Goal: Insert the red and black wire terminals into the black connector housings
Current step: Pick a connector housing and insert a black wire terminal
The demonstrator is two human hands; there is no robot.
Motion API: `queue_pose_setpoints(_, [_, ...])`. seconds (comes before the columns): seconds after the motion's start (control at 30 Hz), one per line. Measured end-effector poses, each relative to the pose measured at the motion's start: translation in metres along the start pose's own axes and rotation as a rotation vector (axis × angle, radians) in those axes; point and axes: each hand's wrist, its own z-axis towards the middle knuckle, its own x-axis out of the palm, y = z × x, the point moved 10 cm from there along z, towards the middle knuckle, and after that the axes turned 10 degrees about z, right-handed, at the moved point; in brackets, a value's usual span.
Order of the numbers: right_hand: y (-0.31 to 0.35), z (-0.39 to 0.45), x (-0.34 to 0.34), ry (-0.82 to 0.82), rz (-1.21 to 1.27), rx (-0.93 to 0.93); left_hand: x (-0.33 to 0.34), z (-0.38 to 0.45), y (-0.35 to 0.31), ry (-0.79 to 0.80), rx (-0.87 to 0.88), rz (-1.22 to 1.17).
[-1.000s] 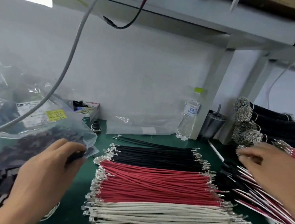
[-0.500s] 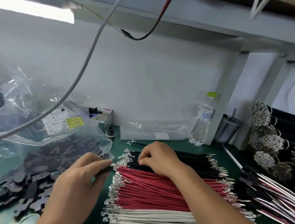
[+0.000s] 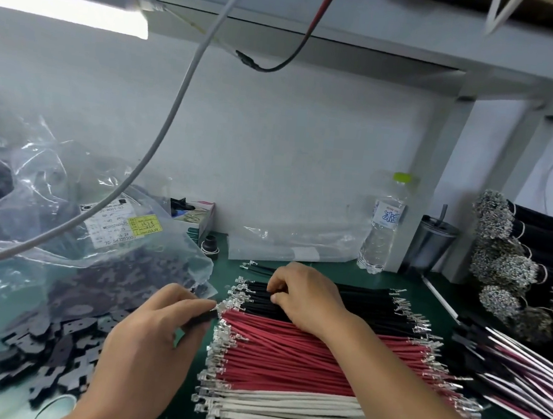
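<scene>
Right hand [image 3: 301, 295] now off the far-right bundles, curled over the black wires [image 3: 353, 306], fingertips pinching among them near the terminal ends. Left hand [image 3: 153, 342] pinching a small black housing [image 3: 207, 317] just beside the red wires [image 3: 289, 354]. Picking stage; next, lift one wire free and line its terminal with the housing. Pinched wire and housing cavities hidden by fingers.
</scene>
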Motion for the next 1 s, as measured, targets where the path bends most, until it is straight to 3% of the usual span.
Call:
queue_pose_setpoints(0.13, [-0.009, 0.001, -0.002, 0.009, 0.030, 0.056, 0.001, 0.000, 0.000, 0.007, 0.002, 0.000])
queue_pose_setpoints(0.3, [0.001, 0.001, -0.012, 0.018, -0.055, -0.029, 0.001, 0.000, 0.000, 0.006, -0.004, -0.006])
queue_pose_setpoints(0.47, [0.001, -0.003, -0.006, 0.185, 0.010, 0.013, -0.001, 0.001, 0.001, 0.011, -0.021, -0.016])
queue_pose_setpoints(0.63, [0.013, -0.004, -0.011, 0.060, -0.111, -0.069, 0.000, -0.002, 0.001, 0.014, -0.035, -0.016])
queue_pose_setpoints(0.83, [0.046, -0.016, -0.005, 0.064, -0.390, -0.330, -0.001, -0.002, 0.001, 0.010, -0.046, -0.027])
queue_pose_setpoints(0.9, [0.047, -0.016, -0.009, 0.025, -0.364, -0.329, -0.002, -0.001, -0.002, 0.008, -0.035, -0.028])
queue_pose_setpoints(1.0, [0.029, -0.012, -0.012, 0.019, -0.180, -0.176, -0.004, -0.001, -0.003, 0.002, -0.033, -0.021])
